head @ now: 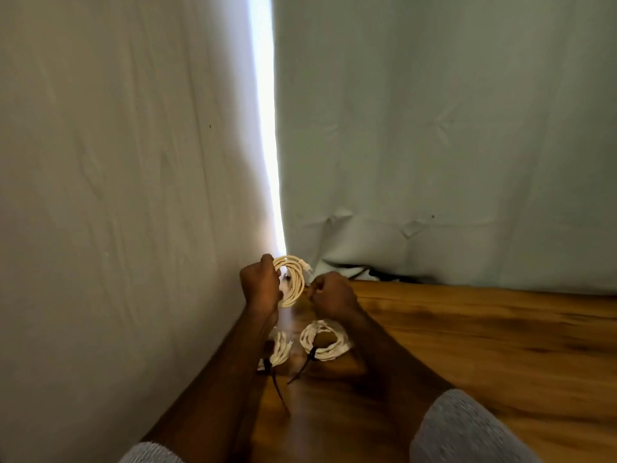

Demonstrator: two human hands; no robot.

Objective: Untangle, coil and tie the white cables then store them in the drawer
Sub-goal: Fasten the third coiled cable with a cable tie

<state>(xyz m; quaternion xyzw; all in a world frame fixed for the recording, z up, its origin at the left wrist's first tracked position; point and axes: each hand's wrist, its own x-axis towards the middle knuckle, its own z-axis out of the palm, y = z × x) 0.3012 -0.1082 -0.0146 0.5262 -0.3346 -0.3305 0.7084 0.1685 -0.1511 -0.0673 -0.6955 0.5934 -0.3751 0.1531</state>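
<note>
My left hand (260, 284) grips a coiled white cable (293, 279) and holds it upright above the wooden table (484, 345), near the curtain. The cable's plug end sticks out at the coil's upper right. My right hand (330, 292) is closed just right of the coil, pinching something small that I cannot make out. Two more coiled white cables lie on the table below my hands: one (325, 340) under my right wrist, one (278, 354) partly hidden by my left forearm. Each has a black tie around it with a loose tail.
Pale curtains (434, 145) hang behind and to the left of the table, with a bright gap (267, 128) between them. The table's far edge meets the curtain hem. No drawer is in view.
</note>
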